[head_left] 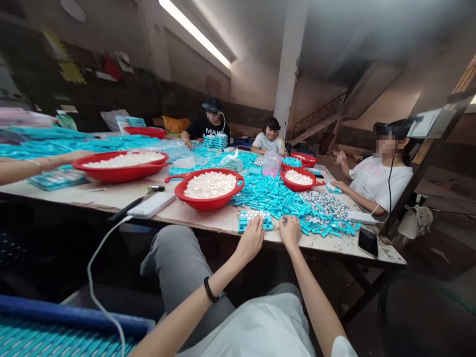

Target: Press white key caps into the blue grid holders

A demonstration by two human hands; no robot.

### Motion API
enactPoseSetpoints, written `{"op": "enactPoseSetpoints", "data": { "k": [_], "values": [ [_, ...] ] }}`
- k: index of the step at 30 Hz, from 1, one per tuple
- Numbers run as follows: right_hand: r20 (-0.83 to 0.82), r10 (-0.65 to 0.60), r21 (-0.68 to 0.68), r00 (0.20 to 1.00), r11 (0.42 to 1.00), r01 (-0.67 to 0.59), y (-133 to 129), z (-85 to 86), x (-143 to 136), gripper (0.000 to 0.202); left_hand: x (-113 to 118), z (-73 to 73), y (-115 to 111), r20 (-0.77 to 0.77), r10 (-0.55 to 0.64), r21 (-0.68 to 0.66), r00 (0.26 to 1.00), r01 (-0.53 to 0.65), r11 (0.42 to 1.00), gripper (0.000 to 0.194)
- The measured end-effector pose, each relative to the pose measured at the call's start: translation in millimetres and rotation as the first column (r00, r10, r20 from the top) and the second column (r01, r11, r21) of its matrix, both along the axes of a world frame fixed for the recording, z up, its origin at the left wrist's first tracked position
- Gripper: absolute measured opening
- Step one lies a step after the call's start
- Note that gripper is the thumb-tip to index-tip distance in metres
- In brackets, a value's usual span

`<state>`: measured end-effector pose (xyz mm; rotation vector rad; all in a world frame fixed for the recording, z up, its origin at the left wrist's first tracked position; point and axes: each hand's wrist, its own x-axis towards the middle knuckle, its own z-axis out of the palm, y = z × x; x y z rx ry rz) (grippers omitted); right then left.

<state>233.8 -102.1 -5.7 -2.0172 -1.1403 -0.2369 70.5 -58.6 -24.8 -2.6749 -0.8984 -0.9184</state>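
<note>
My left hand (252,239), with a dark beaded bracelet at the wrist, rests its fingers on a blue tray (244,224) at the table's front edge. White pieces fill part of that tray's rows. Just right of it, my right hand (290,231) has its fingers curled together near the table edge; a small dark thing shows at the fingertips, too small to name. A heap of blue plastic parts (273,193) lies beyond both hands. Left of the tray stands a red basket (208,202) full of white pieces.
More red baskets (122,173) (297,184) hold white pieces. A white power bank (152,204) with a cable lies front left, a phone (368,242) front right. Small grey-white parts (325,206) spread at the right. Several people sit around the table; another person's arm (37,168) reaches in at left.
</note>
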Motion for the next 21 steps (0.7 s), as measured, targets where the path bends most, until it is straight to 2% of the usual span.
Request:
{"op": "enactPoseSetpoints", "data": {
  "k": [3, 8, 18, 20, 21],
  "values": [
    [0.039, 0.003, -0.072, 0.999, 0.997, 0.000, 3.2, -3.0, -3.1, 0.029, -4.4, -8.6, 4.7, 0.014, 0.000, 0.023, 1.000, -0.001, 1.000, 0.051],
    [0.073, -0.021, -0.089, 0.997, 0.996, 0.027, 8.5, -9.2, -3.5, 0.033, -9.2, -18.8, 8.5, 0.083, 0.001, 0.056, 0.997, -0.006, 0.998, 0.050],
    [0.046, 0.007, -0.127, 0.999, 0.992, -0.001, 2.0, 0.7, -7.4, 0.024, -10.6, -15.5, -7.4, 0.152, 0.008, -0.076, 0.988, 0.004, 0.997, 0.052],
    [0.037, 0.006, -0.120, 0.999, 0.993, -0.001, 1.9, 1.0, -7.8, 0.023, -13.6, -6.3, -11.4, 0.197, -0.012, -0.173, 0.980, 0.046, 0.984, 0.053],
    [0.024, 0.001, -0.107, 1.000, 0.994, 0.002, 2.1, 0.8, -7.8, 0.023, -15.7, 3.2, -16.6, 0.243, -0.024, -0.230, 0.970, 0.081, 0.970, 0.053]
  ]
}}
